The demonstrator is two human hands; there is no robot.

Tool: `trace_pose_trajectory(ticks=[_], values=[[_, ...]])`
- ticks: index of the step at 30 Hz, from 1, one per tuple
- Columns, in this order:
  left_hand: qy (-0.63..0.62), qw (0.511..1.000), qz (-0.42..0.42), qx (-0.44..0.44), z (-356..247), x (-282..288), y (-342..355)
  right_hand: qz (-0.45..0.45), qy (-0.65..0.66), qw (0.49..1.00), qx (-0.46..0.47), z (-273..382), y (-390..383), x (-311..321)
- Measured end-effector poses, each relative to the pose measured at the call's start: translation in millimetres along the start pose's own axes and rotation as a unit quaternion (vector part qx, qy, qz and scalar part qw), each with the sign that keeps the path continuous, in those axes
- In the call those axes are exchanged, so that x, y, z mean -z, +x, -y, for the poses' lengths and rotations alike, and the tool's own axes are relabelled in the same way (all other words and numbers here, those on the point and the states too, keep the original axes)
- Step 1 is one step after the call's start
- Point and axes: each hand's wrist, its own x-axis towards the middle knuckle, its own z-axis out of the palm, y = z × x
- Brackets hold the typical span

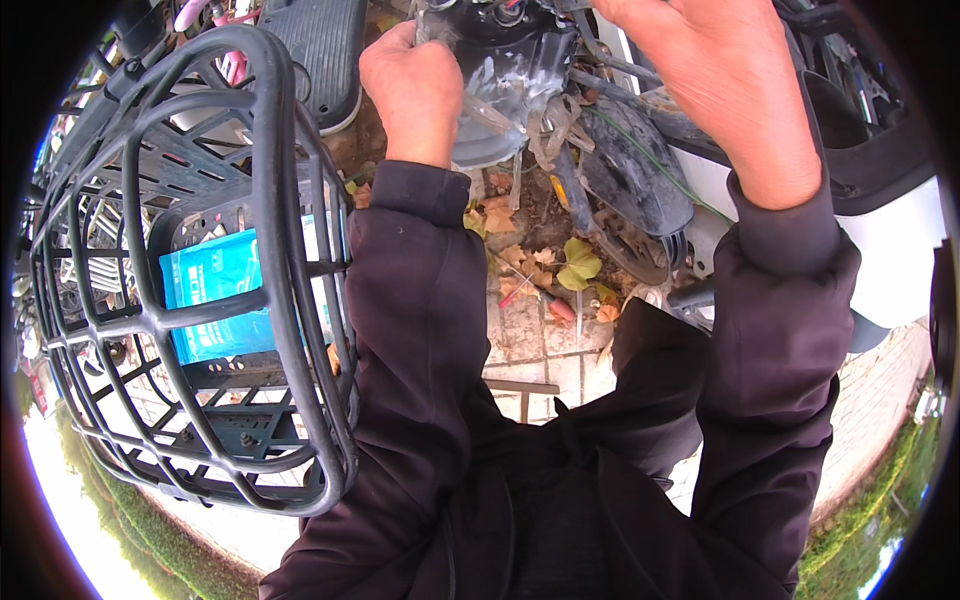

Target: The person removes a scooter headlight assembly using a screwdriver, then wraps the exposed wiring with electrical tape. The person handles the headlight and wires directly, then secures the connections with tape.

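Both the left hand (412, 95) and the right hand (722, 90) are bare and stand at the far side of the scene, on either side of a cloudy, translucent housing (505, 85). Left hand: fingers curled in, clenched at the housing's far left edge; the exact grip cannot be told. Right hand: fingertips cut off by the far edge of view; whether it grasps anything cannot be told. The housing sits far centre, its surface scuffed with whitish marks. Clear strips (562, 128) dangle at its right side. Right of these, a dusty dark panel (640, 180) is crossed by a thin green wire (645, 143).

On the left stands a black basket (270, 200) with an open lattice; a blue packet (210, 272) lies inside it. Beyond the basket is a ribbed grey footboard (312, 50). On the paving (520, 328), nearer than the housing, a red-handled tool (562, 309) lies among dry leaves, just beside a yellow-green leaf (580, 265).
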Motion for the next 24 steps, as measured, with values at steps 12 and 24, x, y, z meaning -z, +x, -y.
trace_pose_trajectory(ticks=[12, 24], values=[[-0.015, 1.000, -0.005, 0.015, -1, -1, 0, -0.088, -0.066, 0.994, -0.017, -3, -8, -24], [-0.028, 0.999, -0.005, 0.021, 1, -2, 1, -0.032, -0.095, 0.993, 0.057, -10, 9, -14]])
